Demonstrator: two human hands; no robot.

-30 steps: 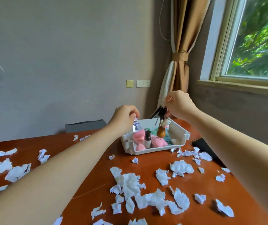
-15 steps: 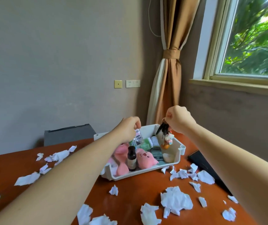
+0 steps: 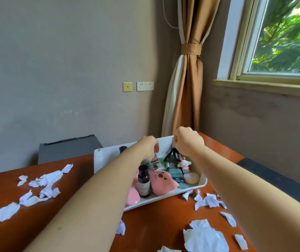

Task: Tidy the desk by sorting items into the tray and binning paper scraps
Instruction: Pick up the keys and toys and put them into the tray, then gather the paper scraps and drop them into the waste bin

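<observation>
A white tray sits on the brown desk, holding a pink plush toy, a dark bottle, green packets and a pale oval object. My right hand is closed on a bunch of dark keys with a small plush charm, which hangs down inside the tray. My left hand is over the tray's middle, pinching a small clear packet. White paper scraps lie torn across the desk on both sides.
A black flat object lies at the desk's right edge. A grey chair back stands behind the desk on the left. A curtain and a window ledge are at the far right, near the tray's corner.
Both hands have dropped lower into the tray, bringing the keys and the clear packet down among the items. The view has shifted closer to the tray.
</observation>
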